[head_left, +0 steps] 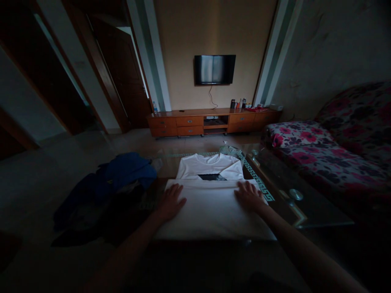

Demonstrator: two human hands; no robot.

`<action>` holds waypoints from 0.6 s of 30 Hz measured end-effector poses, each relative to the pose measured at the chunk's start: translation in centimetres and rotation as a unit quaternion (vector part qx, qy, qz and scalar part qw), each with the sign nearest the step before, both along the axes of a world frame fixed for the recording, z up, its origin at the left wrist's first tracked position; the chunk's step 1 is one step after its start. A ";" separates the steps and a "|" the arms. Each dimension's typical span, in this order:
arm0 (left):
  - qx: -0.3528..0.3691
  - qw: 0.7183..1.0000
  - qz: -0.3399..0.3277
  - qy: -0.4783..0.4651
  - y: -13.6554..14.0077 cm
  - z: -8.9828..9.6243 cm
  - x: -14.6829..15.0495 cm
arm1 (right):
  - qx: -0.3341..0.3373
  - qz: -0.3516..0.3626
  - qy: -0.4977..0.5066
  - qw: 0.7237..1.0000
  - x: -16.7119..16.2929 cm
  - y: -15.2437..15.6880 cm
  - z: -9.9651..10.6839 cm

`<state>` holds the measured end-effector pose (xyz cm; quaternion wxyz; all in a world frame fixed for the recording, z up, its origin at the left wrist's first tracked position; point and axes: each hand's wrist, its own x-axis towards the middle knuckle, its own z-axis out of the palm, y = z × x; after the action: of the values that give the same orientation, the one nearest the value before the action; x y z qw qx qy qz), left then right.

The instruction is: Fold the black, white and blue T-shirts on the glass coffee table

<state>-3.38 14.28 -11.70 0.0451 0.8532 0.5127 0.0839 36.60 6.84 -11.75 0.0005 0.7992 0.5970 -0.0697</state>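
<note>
A white T-shirt (210,211) lies on a glass coffee table (317,211), its neckline pointing away from me. The lower part is folded up over the front, and a dark print shows just above the fold. My left hand (172,201) rests flat on the left side of the folded layer, fingers spread. On the right side of the same layer lies my right hand (249,195), also flat with its fingers apart. Both hands touch the cloth near the folded edge without gripping it.
Blue and dark clothes (122,175) are heaped to the left of the shirt. A flowered sofa (345,162) stands on the right. At the back are a wooden TV cabinet (189,122) with bottles and cans on it, and a wall television (214,70).
</note>
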 end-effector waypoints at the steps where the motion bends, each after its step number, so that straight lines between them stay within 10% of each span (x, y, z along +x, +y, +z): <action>1: -0.001 1.000 0.000 0.005 0.0 -0.3 -0.2 | 0.011 -0.009 -0.001 1.000 -0.3 0.0 -0.7; 18: 0.097 0.993 0.026 0.056 2.9 2.0 0.0 | 0.161 0.063 -0.055 0.983 -2.4 5.9 -0.1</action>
<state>-3.35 17.22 -9.72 -0.0689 0.8432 0.5261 0.0864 34.18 12.72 -11.89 -0.0908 0.7522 0.6486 0.0720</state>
